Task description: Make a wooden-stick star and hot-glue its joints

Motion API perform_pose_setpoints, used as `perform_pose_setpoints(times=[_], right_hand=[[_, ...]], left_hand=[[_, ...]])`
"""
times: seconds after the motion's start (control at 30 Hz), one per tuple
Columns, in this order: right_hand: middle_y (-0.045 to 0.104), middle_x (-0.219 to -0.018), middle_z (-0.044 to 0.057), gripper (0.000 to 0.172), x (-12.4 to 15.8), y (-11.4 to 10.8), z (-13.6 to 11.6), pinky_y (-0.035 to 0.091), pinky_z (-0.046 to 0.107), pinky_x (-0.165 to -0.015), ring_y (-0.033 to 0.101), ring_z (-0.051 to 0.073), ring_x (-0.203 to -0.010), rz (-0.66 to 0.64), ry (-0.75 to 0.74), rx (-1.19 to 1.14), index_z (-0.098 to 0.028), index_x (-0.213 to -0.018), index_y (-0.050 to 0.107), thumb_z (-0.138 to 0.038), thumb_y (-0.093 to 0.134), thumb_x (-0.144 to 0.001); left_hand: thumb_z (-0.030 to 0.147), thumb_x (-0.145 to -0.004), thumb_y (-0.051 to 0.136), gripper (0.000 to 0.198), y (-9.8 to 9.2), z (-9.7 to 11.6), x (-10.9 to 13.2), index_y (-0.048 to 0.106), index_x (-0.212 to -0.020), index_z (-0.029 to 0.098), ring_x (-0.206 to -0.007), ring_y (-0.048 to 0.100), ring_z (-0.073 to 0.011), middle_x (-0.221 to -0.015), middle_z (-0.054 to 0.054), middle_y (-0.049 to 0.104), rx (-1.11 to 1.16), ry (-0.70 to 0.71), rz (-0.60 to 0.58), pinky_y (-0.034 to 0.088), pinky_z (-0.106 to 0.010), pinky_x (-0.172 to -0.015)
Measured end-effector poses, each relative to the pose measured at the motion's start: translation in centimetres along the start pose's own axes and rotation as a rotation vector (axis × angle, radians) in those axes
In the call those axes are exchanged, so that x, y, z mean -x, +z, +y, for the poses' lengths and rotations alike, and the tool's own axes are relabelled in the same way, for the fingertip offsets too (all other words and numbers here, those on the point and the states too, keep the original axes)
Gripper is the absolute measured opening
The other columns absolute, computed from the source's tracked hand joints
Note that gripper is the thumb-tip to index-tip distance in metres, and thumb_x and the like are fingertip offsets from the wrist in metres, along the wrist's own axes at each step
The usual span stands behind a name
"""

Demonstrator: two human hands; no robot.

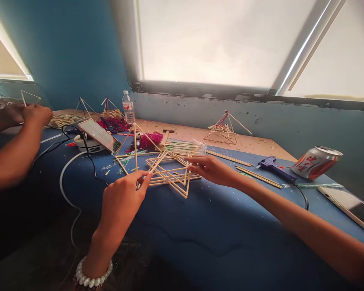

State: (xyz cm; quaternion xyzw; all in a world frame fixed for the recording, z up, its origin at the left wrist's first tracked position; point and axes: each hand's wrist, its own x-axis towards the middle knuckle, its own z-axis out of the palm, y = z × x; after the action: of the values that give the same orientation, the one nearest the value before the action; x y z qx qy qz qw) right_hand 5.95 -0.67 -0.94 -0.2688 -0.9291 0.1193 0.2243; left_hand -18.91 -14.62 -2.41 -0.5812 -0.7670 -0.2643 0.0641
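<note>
A flat star-shaped frame of thin wooden sticks (170, 174) lies on the blue table cover (218, 218), with an upright triangle of sticks (135, 145) rising from its left side. My left hand (124, 198), a pearl bracelet on its wrist, pinches the near left end of the frame's sticks. My right hand (212, 169) reaches in from the right with fingers curled, its fingertips on the sticks at the frame's right side. A bundle of loose sticks in clear wrap (185, 146) lies just behind the frame.
Another person's hands (27, 115) work sticks at far left. A phone (99, 134) leans on a white holder with cables. A water bottle (128, 106), stick pyramid (224, 129), blue glue gun (273, 166), tipped can (317, 162) and tablet (352, 207) sit around.
</note>
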Motion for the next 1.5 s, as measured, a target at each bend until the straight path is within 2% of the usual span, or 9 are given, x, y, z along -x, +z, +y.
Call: perform_pose_setpoints(times=[0.13,0.3,0.5,0.67,0.83,1.03,1.3,1.4,1.5], right_hand=[[0.074,-0.092,0.007,0.045,0.4,-0.1,-0.2,0.041,0.028,-0.064,0.062,0.017,-0.068,0.0,0.039,0.101,-0.018,-0.135,0.065,-0.045,0.047,-0.103],[0.073,-0.11,0.01,0.043,0.7,-0.3,-0.7,0.046,0.03,-0.07,0.069,0.021,-0.085,-0.007,0.015,0.266,-0.021,-0.134,0.065,-0.043,0.043,-0.105],[0.069,-0.124,0.01,0.037,1.1,-0.1,-0.5,0.047,0.03,-0.066,0.07,0.02,-0.081,-0.013,-0.025,0.382,-0.021,-0.122,0.071,-0.036,0.041,-0.105],[0.069,-0.125,0.009,0.034,1.2,0.0,-0.3,0.046,0.029,-0.063,0.067,0.015,-0.072,0.006,-0.055,0.361,-0.022,-0.123,0.07,-0.034,0.044,-0.105],[0.069,-0.125,0.008,0.031,1.3,0.1,-0.4,0.044,0.028,-0.064,0.066,0.014,-0.071,0.009,-0.059,0.342,-0.023,-0.121,0.07,-0.031,0.045,-0.105],[0.069,-0.124,0.007,0.03,1.4,-0.1,-0.7,0.041,0.029,-0.062,0.059,0.01,-0.06,-0.001,-0.025,0.356,-0.022,-0.115,0.073,-0.034,0.047,-0.103],[0.07,-0.121,0.005,0.028,1.4,0.0,-0.7,0.041,0.029,-0.063,0.06,0.011,-0.06,0.017,-0.033,0.327,-0.023,-0.117,0.073,-0.031,0.05,-0.102],[0.07,-0.121,0.006,0.028,1.5,-0.2,-0.6,0.041,0.028,-0.062,0.059,0.01,-0.06,0.063,-0.044,0.31,-0.022,-0.116,0.072,-0.03,0.051,-0.101],[0.072,-0.116,0.007,0.027,1.4,-1.6,-0.7,0.042,0.028,-0.063,0.062,0.011,-0.064,0.208,-0.032,0.286,-0.019,-0.109,0.073,-0.026,0.048,-0.101]], left_hand=[[0.047,-0.098,0.052,0.028,0.4,0.0,0.6,0.076,-0.101,0.034,-0.085,0.073,-0.0263,-0.105,0.001,0.078,0.025,0.07,0.073,0.039,-0.031,-0.062],[0.044,-0.098,0.055,0.024,0.5,0.0,0.8,0.076,-0.102,0.033,-0.075,0.07,-0.018,-0.095,0.003,0.076,0.052,0.067,0.093,0.037,-0.028,-0.061],[0.042,-0.094,0.061,0.02,0.9,-0.8,0.8,0.074,-0.107,0.035,-0.065,0.061,-0.0118,-0.088,0.006,0.071,0.142,0.047,0.051,0.037,-0.025,-0.061],[0.044,-0.094,0.061,0.02,1.3,-1.1,0.7,0.073,-0.107,0.035,-0.058,0.054,-0.0092,-0.089,0.007,0.069,0.196,0.074,0.082,0.038,-0.024,-0.061],[0.045,-0.096,0.059,0.02,1.4,-1.0,0.8,0.074,-0.102,0.033,-0.058,0.054,-0.0084,-0.088,0.006,0.067,0.229,0.097,0.104,0.038,-0.023,-0.061],[0.041,-0.096,0.06,0.017,1.2,-0.8,0.8,0.074,-0.099,0.033,-0.056,0.052,-0.0074,-0.087,0.008,0.068,0.23,0.096,0.104,0.037,-0.023,-0.06],[0.039,-0.095,0.063,0.014,1.3,-0.8,0.7,0.074,-0.098,0.031,-0.056,0.052,-0.0074,-0.083,0.007,0.068,0.206,0.098,0.125,0.036,-0.023,-0.058],[0.04,-0.095,0.062,0.016,1.1,-0.8,1.0,0.074,-0.101,0.031,-0.056,0.053,-0.008,-0.083,0.007,0.068,0.229,0.114,0.192,0.037,-0.023,-0.058],[0.038,-0.096,0.06,0.016,0.6,-0.8,1.6,0.073,-0.098,0.028,-0.056,0.052,-0.0087,-0.079,0.006,0.067,0.277,0.105,0.311,0.039,-0.023,-0.059]])
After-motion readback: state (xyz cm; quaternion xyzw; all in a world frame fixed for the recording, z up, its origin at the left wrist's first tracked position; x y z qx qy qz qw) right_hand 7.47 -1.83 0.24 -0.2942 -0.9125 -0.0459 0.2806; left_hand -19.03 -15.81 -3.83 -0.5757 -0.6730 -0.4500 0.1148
